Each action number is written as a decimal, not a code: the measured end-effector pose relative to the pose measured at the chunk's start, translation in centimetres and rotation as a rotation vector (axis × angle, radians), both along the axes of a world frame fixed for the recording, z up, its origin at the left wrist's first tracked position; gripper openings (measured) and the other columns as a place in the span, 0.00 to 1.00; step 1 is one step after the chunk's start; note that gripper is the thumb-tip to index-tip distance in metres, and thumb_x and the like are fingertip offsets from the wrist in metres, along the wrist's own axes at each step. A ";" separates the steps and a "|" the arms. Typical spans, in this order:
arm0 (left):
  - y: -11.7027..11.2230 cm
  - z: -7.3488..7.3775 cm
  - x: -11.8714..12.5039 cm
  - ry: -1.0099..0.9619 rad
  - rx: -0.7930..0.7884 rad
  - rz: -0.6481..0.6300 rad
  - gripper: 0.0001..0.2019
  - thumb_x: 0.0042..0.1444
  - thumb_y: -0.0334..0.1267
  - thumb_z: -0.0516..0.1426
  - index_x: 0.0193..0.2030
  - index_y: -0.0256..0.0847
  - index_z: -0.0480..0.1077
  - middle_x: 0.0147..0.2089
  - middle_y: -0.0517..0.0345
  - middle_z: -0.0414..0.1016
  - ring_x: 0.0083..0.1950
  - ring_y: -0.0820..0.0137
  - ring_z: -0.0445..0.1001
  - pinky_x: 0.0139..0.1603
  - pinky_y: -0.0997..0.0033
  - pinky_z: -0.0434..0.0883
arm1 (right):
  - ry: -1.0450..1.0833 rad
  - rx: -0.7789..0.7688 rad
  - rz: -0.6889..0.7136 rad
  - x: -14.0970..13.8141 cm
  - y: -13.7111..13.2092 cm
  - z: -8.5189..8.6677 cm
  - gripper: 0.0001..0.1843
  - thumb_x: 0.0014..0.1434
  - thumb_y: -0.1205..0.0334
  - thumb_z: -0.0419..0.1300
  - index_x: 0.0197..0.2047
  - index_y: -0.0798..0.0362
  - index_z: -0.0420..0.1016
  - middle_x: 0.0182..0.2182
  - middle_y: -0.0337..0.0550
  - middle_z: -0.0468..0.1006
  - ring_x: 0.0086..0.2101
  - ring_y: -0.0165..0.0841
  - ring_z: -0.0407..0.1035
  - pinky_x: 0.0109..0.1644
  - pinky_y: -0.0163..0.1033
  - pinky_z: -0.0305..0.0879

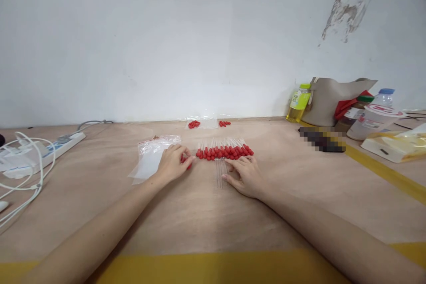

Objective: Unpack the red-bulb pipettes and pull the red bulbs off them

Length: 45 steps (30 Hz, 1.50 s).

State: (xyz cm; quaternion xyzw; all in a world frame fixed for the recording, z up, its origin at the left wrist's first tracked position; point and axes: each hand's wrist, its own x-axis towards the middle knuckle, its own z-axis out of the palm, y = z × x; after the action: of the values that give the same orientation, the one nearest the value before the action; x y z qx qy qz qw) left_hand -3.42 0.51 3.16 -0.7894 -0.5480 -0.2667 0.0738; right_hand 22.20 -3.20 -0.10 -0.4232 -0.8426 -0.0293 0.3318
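Note:
My left hand rests on the table with its fingers curled over red rubber bulbs, partly hidden beneath them. Under and beside that hand lie clear zip bags. My right hand lies at the right side of several thin, clear glass tubes; its thumb and index finger are apart, their tips at the outermost tube. Just beyond the tubes, a row of droppers with red bulbs is laid out, bulbs toward me and clear stems pointing to the wall.
Farther back are more red bulbs on clear plastic. At left sit a power strip and white cables. A yellow-capped bottle, a grey bag, a lidded cup and a tissue pack stand right.

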 end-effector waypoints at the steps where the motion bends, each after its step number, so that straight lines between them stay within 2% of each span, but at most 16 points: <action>1: 0.2 0.1 0.6 0.025 0.001 0.004 0.14 0.51 0.51 0.53 0.29 0.41 0.67 0.32 0.57 0.70 0.40 0.63 0.67 0.42 0.64 0.61 | 0.015 0.002 -0.007 0.0 0.1 -0.1 0.20 0.57 0.51 0.53 0.49 0.53 0.67 0.31 0.42 0.76 0.35 0.34 0.65 0.46 0.44 0.49; 5: 1.6 0.0 2.5 0.084 -0.020 0.064 0.19 0.49 0.57 0.52 0.29 0.41 0.67 0.34 0.53 0.70 0.43 0.59 0.66 0.44 0.59 0.59 | 0.052 0.025 -0.033 0.1 0.4 -0.5 0.20 0.56 0.52 0.54 0.49 0.53 0.67 0.33 0.43 0.76 0.36 0.34 0.65 0.46 0.43 0.51; 8: 2.2 -0.2 3.1 0.107 -0.080 0.100 0.19 0.51 0.56 0.50 0.26 0.41 0.68 0.33 0.52 0.70 0.42 0.58 0.67 0.44 0.58 0.59 | 0.050 0.043 -0.048 0.2 0.5 -0.6 0.20 0.56 0.53 0.54 0.49 0.53 0.67 0.34 0.43 0.76 0.36 0.33 0.66 0.46 0.43 0.52; 13: 1.6 -0.4 2.1 -0.009 -0.043 0.163 0.17 0.56 0.49 0.47 0.26 0.41 0.67 0.33 0.53 0.72 0.42 0.60 0.68 0.42 0.60 0.60 | 0.047 0.048 -0.075 0.2 0.5 -0.6 0.19 0.56 0.53 0.54 0.48 0.53 0.68 0.35 0.44 0.75 0.38 0.35 0.66 0.47 0.44 0.54; 15: 1.0 -0.5 1.4 -0.080 0.006 0.171 0.16 0.56 0.48 0.48 0.26 0.41 0.67 0.32 0.54 0.71 0.39 0.62 0.67 0.40 0.62 0.60 | 0.062 0.064 -0.077 0.2 0.6 -0.7 0.20 0.56 0.54 0.54 0.50 0.53 0.67 0.39 0.47 0.73 0.41 0.37 0.65 0.47 0.45 0.55; 17: 0.1 -0.6 0.8 -0.122 0.044 0.097 0.14 0.56 0.46 0.49 0.27 0.41 0.67 0.31 0.55 0.70 0.37 0.64 0.67 0.39 0.65 0.61 | 0.094 0.099 -0.074 0.3 0.7 -0.8 0.23 0.56 0.54 0.54 0.53 0.54 0.64 0.47 0.52 0.68 0.46 0.38 0.63 0.48 0.46 0.56; 19: -0.8 -0.8 0.7 -0.125 0.045 -0.036 0.12 0.56 0.45 0.50 0.29 0.40 0.68 0.30 0.57 0.69 0.36 0.66 0.66 0.38 0.67 0.62 | 0.121 0.146 -0.075 0.3 0.7 -0.9 0.28 0.55 0.53 0.54 0.57 0.54 0.59 0.53 0.55 0.61 0.49 0.40 0.60 0.50 0.46 0.56; 21: -1.9 -1.1 1.1 -0.118 0.022 -0.161 0.11 0.56 0.44 0.50 0.33 0.41 0.69 0.31 0.57 0.68 0.36 0.67 0.66 0.38 0.67 0.62 | 0.113 0.195 -0.063 0.4 0.7 -0.8 0.32 0.54 0.51 0.55 0.59 0.55 0.56 0.56 0.56 0.57 0.52 0.41 0.57 0.52 0.47 0.55; 22: -2.3 -1.2 1.5 -0.119 0.015 -0.207 0.10 0.57 0.43 0.51 0.34 0.41 0.69 0.31 0.57 0.68 0.36 0.67 0.65 0.39 0.67 0.62 | 0.094 0.214 -0.044 0.4 0.6 -0.7 0.31 0.54 0.51 0.55 0.59 0.54 0.57 0.56 0.55 0.58 0.52 0.41 0.57 0.53 0.47 0.54; 24: -3.2 -1.6 2.2 -0.127 0.016 -0.273 0.09 0.57 0.43 0.51 0.36 0.42 0.69 0.34 0.57 0.69 0.37 0.68 0.65 0.41 0.66 0.62 | 0.042 0.238 0.014 0.4 0.5 -0.6 0.25 0.55 0.53 0.55 0.55 0.50 0.62 0.51 0.50 0.66 0.50 0.38 0.59 0.54 0.48 0.51; 26: -3.8 -1.8 2.8 -0.124 0.030 -0.321 0.09 0.57 0.42 0.52 0.36 0.42 0.69 0.35 0.56 0.69 0.38 0.68 0.65 0.41 0.66 0.62 | -0.007 0.246 0.070 0.3 0.4 -0.5 0.16 0.57 0.56 0.54 0.48 0.47 0.70 0.40 0.44 0.74 0.44 0.35 0.63 0.54 0.48 0.49; 29: -4.2 -1.9 3.1 -0.100 0.065 -0.368 0.09 0.57 0.42 0.52 0.34 0.41 0.69 0.35 0.56 0.70 0.38 0.68 0.66 0.40 0.66 0.61 | -0.048 0.253 0.097 0.2 0.3 -0.5 0.11 0.59 0.58 0.53 0.41 0.48 0.74 0.28 0.40 0.75 0.35 0.31 0.64 0.52 0.47 0.47; 36: -4.3 -2.0 3.5 -0.006 0.072 -0.441 0.09 0.57 0.42 0.52 0.41 0.44 0.70 0.40 0.58 0.73 0.42 0.68 0.66 0.45 0.63 0.58 | -0.072 0.286 0.157 -0.2 0.1 -0.5 0.11 0.59 0.60 0.51 0.37 0.50 0.74 0.24 0.39 0.72 0.31 0.29 0.61 0.50 0.44 0.48; 41: -4.1 -2.4 3.5 0.059 0.057 -0.464 0.11 0.58 0.42 0.51 0.29 0.42 0.69 0.31 0.60 0.73 0.36 0.70 0.65 0.44 0.63 0.55 | -0.073 0.322 0.211 -0.4 -0.4 -0.4 0.10 0.59 0.61 0.51 0.32 0.51 0.73 0.21 0.36 0.70 0.29 0.29 0.59 0.48 0.43 0.48; 45: -4.3 -2.3 3.2 0.077 0.076 -0.487 0.11 0.58 0.42 0.51 0.28 0.41 0.69 0.29 0.61 0.73 0.34 0.70 0.65 0.44 0.63 0.54 | -0.085 0.321 0.233 -0.2 -0.6 -0.4 0.09 0.58 0.62 0.52 0.31 0.51 0.73 0.19 0.35 0.69 0.29 0.28 0.58 0.47 0.43 0.48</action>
State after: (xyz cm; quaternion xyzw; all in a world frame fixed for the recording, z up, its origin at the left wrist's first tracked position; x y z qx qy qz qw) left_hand -0.24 -3.80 0.83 -0.9045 -0.3278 -0.2666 0.0578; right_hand 22.02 -3.75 -0.49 -0.2630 -0.8836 -0.1426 0.3602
